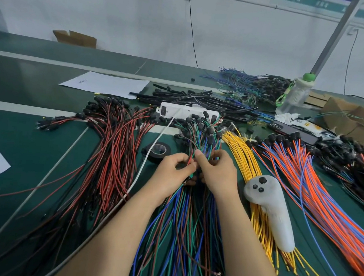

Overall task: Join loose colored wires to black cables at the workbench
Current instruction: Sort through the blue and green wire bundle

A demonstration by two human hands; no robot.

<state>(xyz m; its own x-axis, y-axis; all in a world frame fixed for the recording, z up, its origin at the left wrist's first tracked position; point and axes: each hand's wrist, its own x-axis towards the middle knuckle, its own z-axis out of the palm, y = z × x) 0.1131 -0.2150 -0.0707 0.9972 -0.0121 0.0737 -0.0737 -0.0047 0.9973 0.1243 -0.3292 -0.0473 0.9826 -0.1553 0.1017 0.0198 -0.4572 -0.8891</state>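
A: What are the hands doing?

B: The left hand (173, 170) is curled, pinching a thin red wire (189, 159). The right hand (215, 174) touches it, fingers curled round strands of the mixed bundle (179, 226) of blue, green and brown wires, which runs from six to twelve o'clock under both hands.

A: How far along, would you say?

B: Early to middling, I judge. Many wires already end in small black plugs, but I cannot see any joint to a cable. The black cables (202, 99) lie in a loose heap at twelve o'clock, well apart from the hands.

A: And the other wires?

B: Thin, limp, sorted by colour: the red-and-black bundle (113, 153) at nine o'clock, the yellow wires (241, 157) at two, the orange-and-blue wires (318, 186) at three. A tape roll (158, 151) sits at eleven, just beside the left hand.
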